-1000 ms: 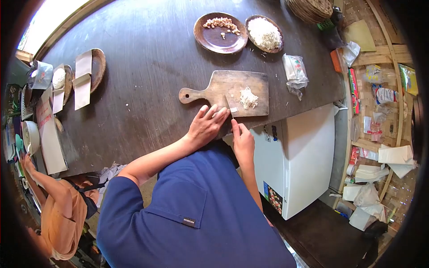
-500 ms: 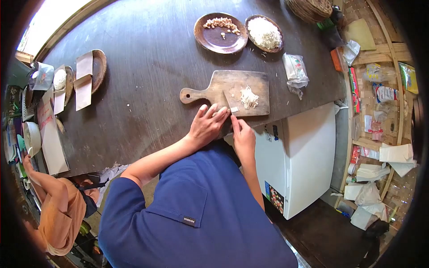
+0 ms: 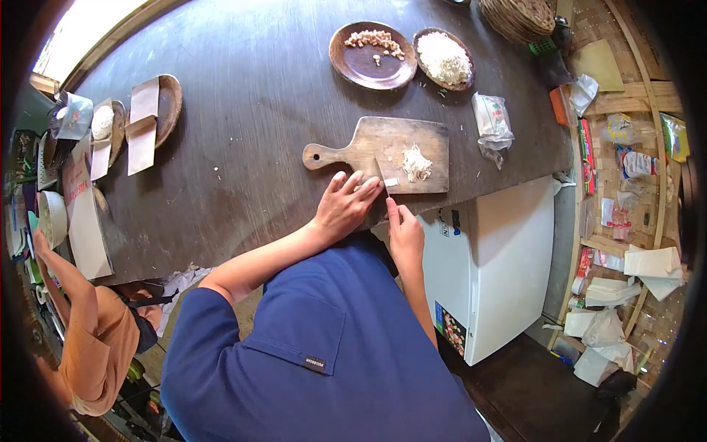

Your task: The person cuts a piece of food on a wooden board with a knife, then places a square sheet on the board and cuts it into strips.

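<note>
A wooden cutting board [image 3: 423,136] with a handle lies near the table's front edge. My right hand [image 3: 406,234] is closed around the handle of a knife [image 3: 381,172], its blade slanting over the board. My left hand [image 3: 343,205] rests at the board's front edge, fingers bent and pressed down beside the blade. Whatever lies beneath those fingertips is mostly hidden; only a pale bit shows. Just right of the blade is a small white piece [image 3: 392,182]. A heap of thin pale shreds [image 3: 417,163] sits on the board's right part.
Behind the board stand a brown plate of small tan pieces [image 3: 377,37] and a dish of white shreds [image 3: 444,57]. A plastic packet [image 3: 492,119] lies to the right. Below is a white fridge [image 3: 508,258]. At the left, another person [image 3: 103,331] works near wooden dishes [image 3: 171,99].
The view has shifted slightly. My right hand and the knife have drawn back a little, while my left hand stays in place. The other person's arm has moved.
</note>
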`<state>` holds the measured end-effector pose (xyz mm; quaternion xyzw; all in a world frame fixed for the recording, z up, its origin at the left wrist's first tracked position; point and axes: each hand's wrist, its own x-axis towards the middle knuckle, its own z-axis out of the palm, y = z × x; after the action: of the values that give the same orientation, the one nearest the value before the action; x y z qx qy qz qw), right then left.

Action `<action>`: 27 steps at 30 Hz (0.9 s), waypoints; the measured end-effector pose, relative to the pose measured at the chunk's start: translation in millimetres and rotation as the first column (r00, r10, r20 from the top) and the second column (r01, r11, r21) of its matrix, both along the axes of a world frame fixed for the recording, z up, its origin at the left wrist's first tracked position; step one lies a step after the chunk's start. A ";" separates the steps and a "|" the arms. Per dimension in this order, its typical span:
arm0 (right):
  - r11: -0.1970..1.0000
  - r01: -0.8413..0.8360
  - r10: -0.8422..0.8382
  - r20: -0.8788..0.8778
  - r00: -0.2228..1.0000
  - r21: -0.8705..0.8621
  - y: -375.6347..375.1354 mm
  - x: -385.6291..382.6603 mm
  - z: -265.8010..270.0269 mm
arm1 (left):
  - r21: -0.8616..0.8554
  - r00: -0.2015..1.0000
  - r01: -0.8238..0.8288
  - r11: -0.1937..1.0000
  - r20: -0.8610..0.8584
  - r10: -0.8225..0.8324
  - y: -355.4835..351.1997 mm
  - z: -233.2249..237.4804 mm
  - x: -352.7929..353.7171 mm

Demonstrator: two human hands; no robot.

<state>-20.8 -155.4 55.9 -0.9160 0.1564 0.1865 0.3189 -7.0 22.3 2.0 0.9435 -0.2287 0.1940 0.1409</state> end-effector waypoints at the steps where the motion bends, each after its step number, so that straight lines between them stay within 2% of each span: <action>1: 1.000 0.004 -0.004 -0.003 1.000 -0.004 0.8 2.3 -1.8 | -0.004 1.000 0.004 1.000 -0.003 -0.004 -0.7 -0.3 0.4; 3: 1.000 0.000 -0.001 0.051 0.999 0.024 5.1 8.2 -5.7 | -0.013 1.000 0.001 1.000 -0.002 -0.001 -1.0 -0.5 -0.7; 11: 1.000 -0.020 0.020 0.016 1.000 -0.018 0.0 3.3 -3.7 | 0.020 0.999 -0.012 1.000 0.050 0.011 0.8 2.2 0.4; 13: 0.999 -0.013 0.010 0.070 0.997 0.046 5.7 9.5 -5.6 | 0.020 0.999 -0.004 1.000 0.035 0.003 0.3 -1.2 -0.4; 21: 1.000 -0.016 0.016 0.004 1.000 -0.003 6.7 6.2 -0.6 | 0.008 0.999 -0.008 1.000 0.041 0.008 -0.5 0.2 -0.1; 23: 1.000 -0.023 0.023 0.108 0.994 0.000 10.1 9.9 -5.6 | 0.006 1.000 -0.008 1.000 0.024 0.007 -0.7 -1.6 -1.0; 27: 0.999 -0.037 0.037 0.041 0.998 -0.001 7.6 8.5 6.5 | -0.005 0.999 -0.025 1.000 0.029 0.025 -0.6 0.4 -0.9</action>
<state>-12.3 -147.9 62.4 -0.9225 0.1327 0.1734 0.3182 -7.9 21.8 2.3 0.9431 -0.2186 0.2099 0.1371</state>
